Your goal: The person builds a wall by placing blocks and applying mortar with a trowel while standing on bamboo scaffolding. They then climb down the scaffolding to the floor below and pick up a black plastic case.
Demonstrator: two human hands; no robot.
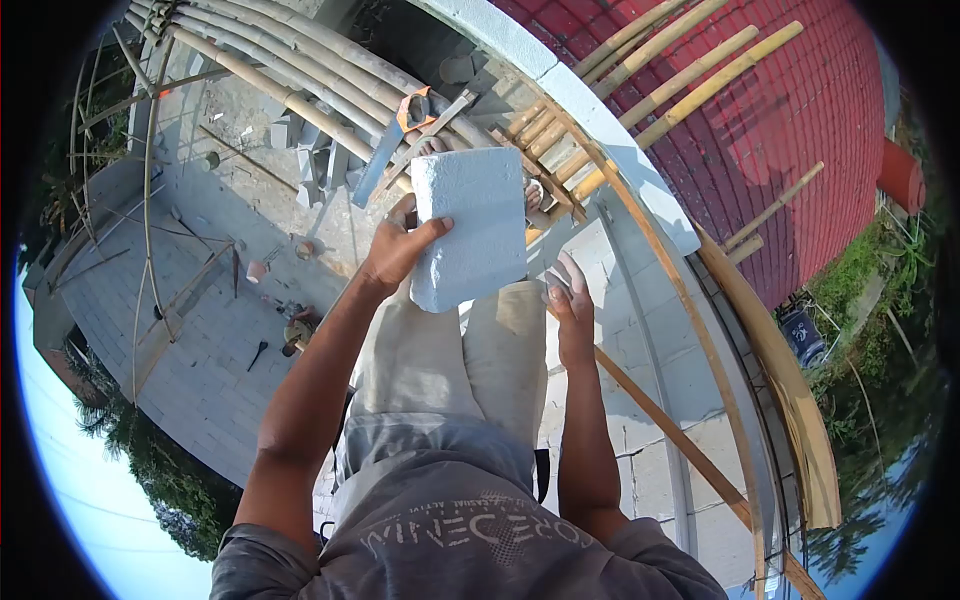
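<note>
My left hand (405, 245) grips a white lightweight concrete block (470, 225) by its left edge, with the thumb across the top face. The block is held above my thighs and hides part of my feet and the poles below. My right hand (570, 298) is a little right of the block, apart from it, its fingers loosely stretched and dusty. Beyond the block, a handsaw with an orange handle (414, 110) lies on the bamboo poles. Next to the saw is a long tool (440, 125) whose kind I cannot make out.
Bamboo poles (300, 60) run along the drop at the left. Far below, a person (298, 328) is on the ground near cut block pieces (315, 165). To the right are a pale block wall (640, 300), a wooden strip (680, 440) and a red tiled roof (740, 130).
</note>
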